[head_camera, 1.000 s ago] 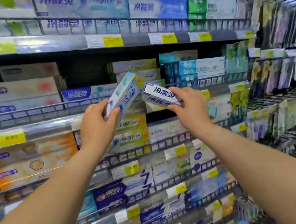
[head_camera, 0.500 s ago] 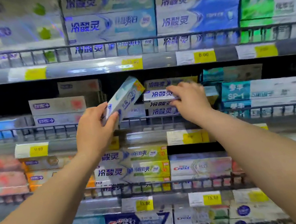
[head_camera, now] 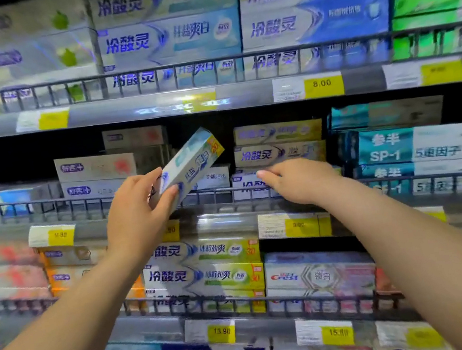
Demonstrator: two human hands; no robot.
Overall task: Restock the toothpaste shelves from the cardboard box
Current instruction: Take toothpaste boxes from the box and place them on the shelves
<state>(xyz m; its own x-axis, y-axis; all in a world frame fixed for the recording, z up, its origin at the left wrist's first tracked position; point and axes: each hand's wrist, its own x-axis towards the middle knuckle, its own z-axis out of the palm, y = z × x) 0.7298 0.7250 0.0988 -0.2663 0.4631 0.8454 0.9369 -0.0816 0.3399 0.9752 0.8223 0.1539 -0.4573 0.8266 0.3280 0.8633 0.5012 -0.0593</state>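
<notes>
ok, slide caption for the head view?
Left hand holds a tilted toothpaste box while right hand touches the shelved stack.

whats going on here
A person is stocking toothpaste shelves. Their left hand grips a tilted toothpaste box in front of the middle shelf. Their right hand touches a white box at the bottom of a stack behind that shelf's wire rail. No cardboard box is in view.
</notes>
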